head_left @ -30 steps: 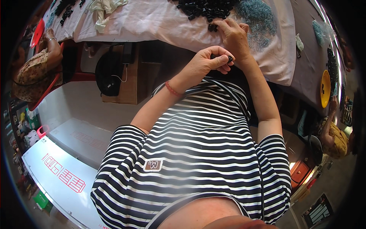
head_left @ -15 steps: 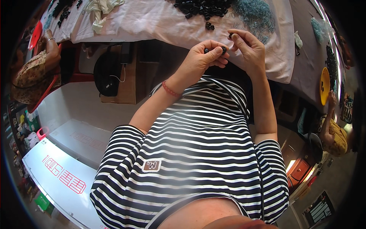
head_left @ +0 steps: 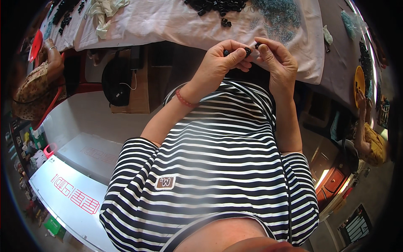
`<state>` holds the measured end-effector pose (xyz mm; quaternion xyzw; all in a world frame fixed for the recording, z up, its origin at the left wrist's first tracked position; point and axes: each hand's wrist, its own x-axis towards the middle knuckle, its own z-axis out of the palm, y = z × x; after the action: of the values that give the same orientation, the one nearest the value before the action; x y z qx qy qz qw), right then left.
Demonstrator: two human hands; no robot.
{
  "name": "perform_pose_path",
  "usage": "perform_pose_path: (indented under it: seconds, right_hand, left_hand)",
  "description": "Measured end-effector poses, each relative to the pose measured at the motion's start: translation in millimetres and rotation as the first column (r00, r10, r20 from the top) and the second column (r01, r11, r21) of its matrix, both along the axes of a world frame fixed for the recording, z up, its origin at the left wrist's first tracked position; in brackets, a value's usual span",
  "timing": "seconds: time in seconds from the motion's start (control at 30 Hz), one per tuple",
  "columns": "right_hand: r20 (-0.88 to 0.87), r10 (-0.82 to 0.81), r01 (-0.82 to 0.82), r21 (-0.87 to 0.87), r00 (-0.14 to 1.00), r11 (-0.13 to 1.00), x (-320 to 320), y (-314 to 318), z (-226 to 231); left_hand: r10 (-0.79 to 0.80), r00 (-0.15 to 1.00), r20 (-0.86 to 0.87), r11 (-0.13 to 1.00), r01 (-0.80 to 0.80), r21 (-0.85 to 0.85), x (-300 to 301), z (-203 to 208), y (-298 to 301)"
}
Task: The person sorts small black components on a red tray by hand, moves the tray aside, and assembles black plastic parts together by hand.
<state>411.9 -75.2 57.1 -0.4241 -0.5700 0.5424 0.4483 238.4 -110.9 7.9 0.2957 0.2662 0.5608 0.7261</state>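
Note:
My left hand (head_left: 222, 59) is closed on a small black plastic part (head_left: 247, 51), pinched between thumb and forefinger; another dark rounded end (head_left: 226, 53) shows by its knuckles. Close beside it, my right hand (head_left: 277, 59) pinches a second small black part (head_left: 257, 45) at its fingertips. A narrow gap separates the two parts. Both hands hover over the near edge of a table with a pale pink cloth (head_left: 168, 29). Beyond them lie a heap of black plastic parts (head_left: 216, 6), a small cluster of the same parts (head_left: 226, 22) and a spread of bluish-clear small pieces (head_left: 279, 19).
A crumpled pale cloth (head_left: 105, 14) lies at the table's far left. At left sits a person in a patterned top (head_left: 35, 86); at right, another in yellow (head_left: 375, 145) by a yellow plate (head_left: 359, 86). A cardboard box (head_left: 140, 90) with a black bag stands under the table.
My right hand has moved slightly right and down with its black part, nearer to the part in my left hand. My left hand has barely moved.

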Motion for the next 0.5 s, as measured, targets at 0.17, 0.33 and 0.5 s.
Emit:
perform_pose_path:
  seconds: [0.17,0.33,0.5]
  right_hand:
    - [0.033,-0.059,0.052,0.18,0.998,0.982,-7.7,-3.1,-9.4]
    - [0.217,-0.049,-0.011,0.265,0.975,0.964,-4.0,-1.2,-14.6]
    - [0.143,-0.099,0.051,0.308,0.985,0.95,-10.3,-0.7,-15.6]
  left_hand:
    - [0.012,0.999,-0.035,1.0,-0.013,-0.009,1.2,2.3,-1.7]
    - [0.021,0.998,-0.053,1.0,-0.021,-0.002,1.8,1.5,-1.8]
    - [0.051,0.997,-0.053,0.999,-0.052,-0.016,3.0,3.4,-1.6]
